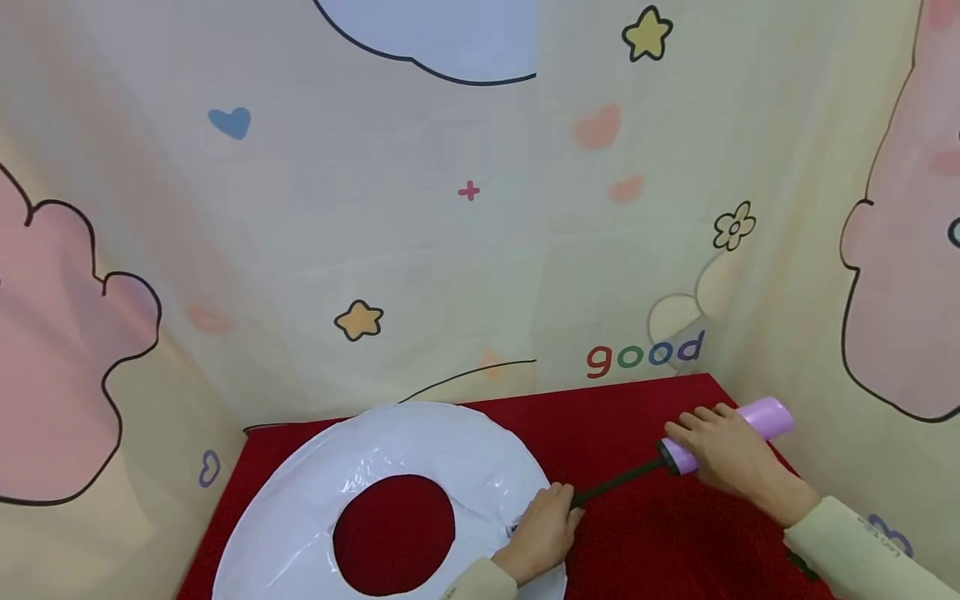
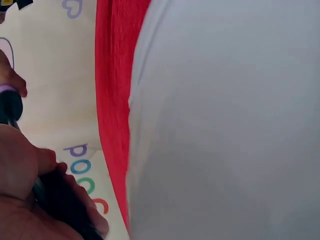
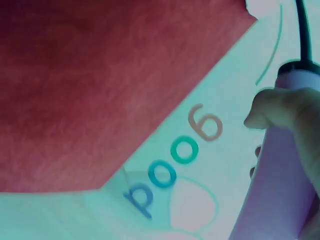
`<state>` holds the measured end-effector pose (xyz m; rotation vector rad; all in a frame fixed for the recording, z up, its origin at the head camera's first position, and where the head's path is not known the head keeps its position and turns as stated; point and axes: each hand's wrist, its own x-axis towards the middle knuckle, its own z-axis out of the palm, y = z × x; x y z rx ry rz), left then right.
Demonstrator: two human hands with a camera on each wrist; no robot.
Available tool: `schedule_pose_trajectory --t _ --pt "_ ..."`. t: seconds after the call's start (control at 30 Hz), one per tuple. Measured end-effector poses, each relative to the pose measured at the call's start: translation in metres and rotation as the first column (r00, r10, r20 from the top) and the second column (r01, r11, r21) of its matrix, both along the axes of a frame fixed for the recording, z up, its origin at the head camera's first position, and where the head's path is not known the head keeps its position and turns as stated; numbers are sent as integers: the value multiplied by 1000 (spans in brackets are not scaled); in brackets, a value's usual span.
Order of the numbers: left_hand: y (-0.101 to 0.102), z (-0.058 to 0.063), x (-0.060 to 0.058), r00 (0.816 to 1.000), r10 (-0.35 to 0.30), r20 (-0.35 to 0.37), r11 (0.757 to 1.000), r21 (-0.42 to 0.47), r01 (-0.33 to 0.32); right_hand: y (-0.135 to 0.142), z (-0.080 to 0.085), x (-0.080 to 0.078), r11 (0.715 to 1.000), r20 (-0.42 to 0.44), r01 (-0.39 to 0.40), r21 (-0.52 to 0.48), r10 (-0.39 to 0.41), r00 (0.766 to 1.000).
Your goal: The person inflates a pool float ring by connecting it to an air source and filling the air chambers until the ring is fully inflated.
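Observation:
A white inflatable swim ring (image 1: pixel 300 500), puffed up with some creases, lies at the left in the head view. My right hand (image 1: pixel 727 450) grips the purple barrel of a hand pump (image 1: pixel 767 417), its thumb and fingers wrapped round it; the barrel (image 3: pixel 280 185) also fills the right side of the right wrist view. A thin dark rod (image 1: pixel 626 479) runs from the barrel to my left hand (image 1: pixel 542 527). That hand holds the pump's black end (image 2: pixel 65 205) at the ring's right side. Whether the nozzle sits in the valve is hidden by the left hand.
A red cloth (image 1: pixel 645 542) covers the table under the ring. Pale printed curtains (image 1: pixel 450 250) with stars, hearts and the word "good" stand close behind and at both sides. Below the right forearm a small dark object (image 1: pixel 801 567) partly shows.

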<state>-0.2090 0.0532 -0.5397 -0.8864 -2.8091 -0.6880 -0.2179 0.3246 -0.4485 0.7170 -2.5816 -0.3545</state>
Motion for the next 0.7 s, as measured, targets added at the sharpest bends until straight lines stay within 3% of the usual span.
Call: schedule_pose_trajectory --t 0.1,0.23,0.37,0.53,0.7 --pt "5 0 0 999 -8 -33 1000 -14 7 -16 -11 1 1000 24 -21 13 20 999" --pt "19 10 -3 994 -17 -106 998 -56 11 -52 -24 5 999 39 -42 32 41 998" --pt "25 22 -7 997 -26 -73 997 -78 20 -68 -23 5 1000 10 -18 24 17 1000" --pt "20 23 -7 997 -26 69 997 -64 30 -50 -12 6 999 41 -37 26 36 998" --pt "6 16 -8 997 13 72 1000 -27 -12 -8 11 -3 998 -32 -56 -7 56 998"
